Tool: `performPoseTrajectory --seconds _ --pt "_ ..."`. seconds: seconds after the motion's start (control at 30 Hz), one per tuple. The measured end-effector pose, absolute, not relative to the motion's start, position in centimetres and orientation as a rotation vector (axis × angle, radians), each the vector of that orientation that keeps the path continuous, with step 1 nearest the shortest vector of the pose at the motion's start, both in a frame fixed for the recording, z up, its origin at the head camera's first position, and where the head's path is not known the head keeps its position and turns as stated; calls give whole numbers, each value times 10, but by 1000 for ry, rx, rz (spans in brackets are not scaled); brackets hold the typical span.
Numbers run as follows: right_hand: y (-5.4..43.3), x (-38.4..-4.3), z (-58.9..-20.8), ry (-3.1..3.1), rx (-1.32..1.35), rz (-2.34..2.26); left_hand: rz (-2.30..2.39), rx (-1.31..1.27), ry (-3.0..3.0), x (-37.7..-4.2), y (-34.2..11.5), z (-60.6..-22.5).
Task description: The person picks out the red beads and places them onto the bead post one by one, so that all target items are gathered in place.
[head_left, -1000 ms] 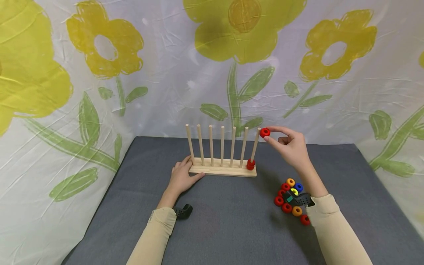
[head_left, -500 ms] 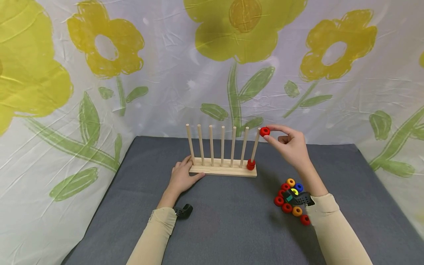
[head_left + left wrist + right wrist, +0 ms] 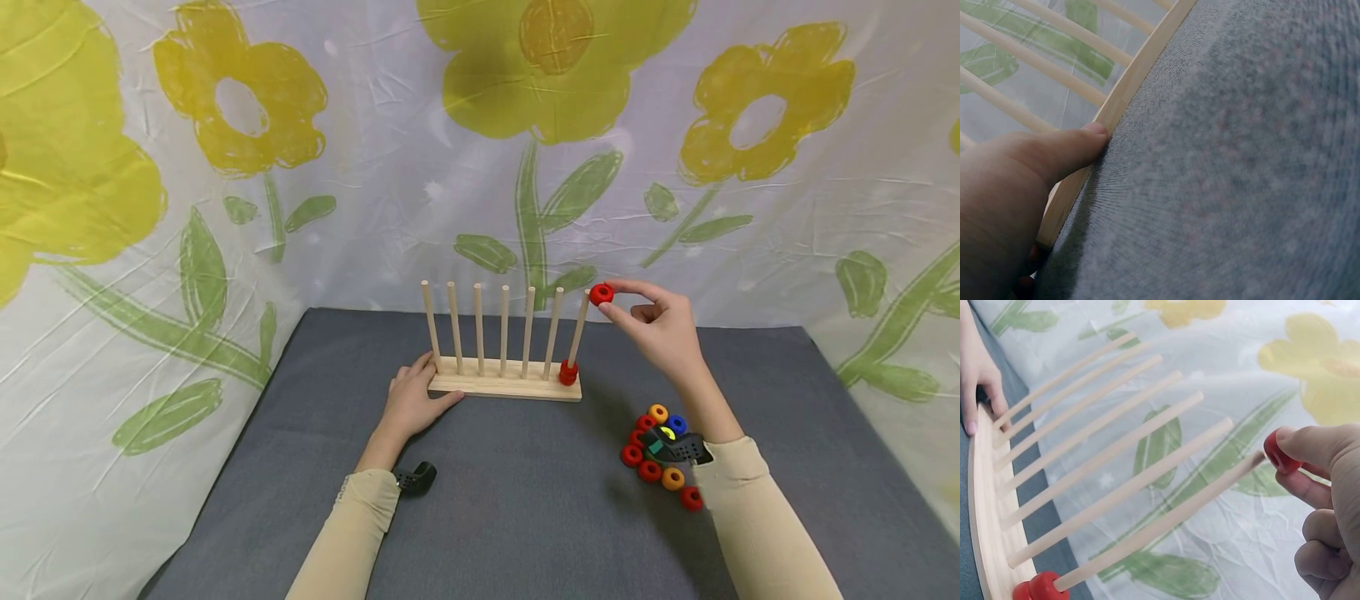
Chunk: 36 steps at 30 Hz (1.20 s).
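A wooden peg rack (image 3: 504, 385) stands on the table, with several upright pegs in a row along its base. My left hand (image 3: 411, 402) holds the base by its left end, thumb along the front edge and fingers round the far side. Between thumb and fingertips, my right hand (image 3: 660, 329) pinches a red ring (image 3: 602, 294) beside the tip of the rightmost peg (image 3: 1172, 522). In the right wrist view this ring is tilted, right at the peg's end. Red rings (image 3: 568, 373) are stacked at the foot of that same peg; the other pegs are bare.
Loose rings lie on the grey cloth under the right wrist: several red rings (image 3: 632, 455), orange rings (image 3: 672, 478), a blue ring (image 3: 676, 425) and a yellow ring (image 3: 666, 434), partly hidden by the wrist strap (image 3: 678, 450). Behind the table hangs a flowered cloth (image 3: 375, 208).
My right hand has risen very slightly with the red ring, staying by the top of the rightmost peg. The left hand and the rack have kept their place.
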State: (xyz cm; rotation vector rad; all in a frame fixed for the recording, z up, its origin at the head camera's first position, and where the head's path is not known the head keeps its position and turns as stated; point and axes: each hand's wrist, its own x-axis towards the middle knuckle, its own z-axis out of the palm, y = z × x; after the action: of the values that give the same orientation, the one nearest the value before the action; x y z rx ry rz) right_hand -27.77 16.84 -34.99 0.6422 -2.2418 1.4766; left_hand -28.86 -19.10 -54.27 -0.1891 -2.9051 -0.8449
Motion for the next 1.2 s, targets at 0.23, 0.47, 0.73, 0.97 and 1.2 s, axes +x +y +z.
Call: performPoseTrajectory --seconds 0.23,0.47,0.73,0.97,1.2 --pt "169 -280 -351 -2229 647 1510 -856 -189 -2900 -288 -191 -542" --pt "169 -282 -351 -2230 645 1514 -851 -189 -2897 -288 -191 -543" --pt "168 -283 -351 -2231 642 1517 -856 -190 -2893 -288 -191 -542" --pt "166 -285 -349 -2236 633 1509 -854 -192 -2892 -288 -191 -543" --pt "164 -288 -349 -2244 643 1498 -854 -199 -2881 -288 -190 -543"
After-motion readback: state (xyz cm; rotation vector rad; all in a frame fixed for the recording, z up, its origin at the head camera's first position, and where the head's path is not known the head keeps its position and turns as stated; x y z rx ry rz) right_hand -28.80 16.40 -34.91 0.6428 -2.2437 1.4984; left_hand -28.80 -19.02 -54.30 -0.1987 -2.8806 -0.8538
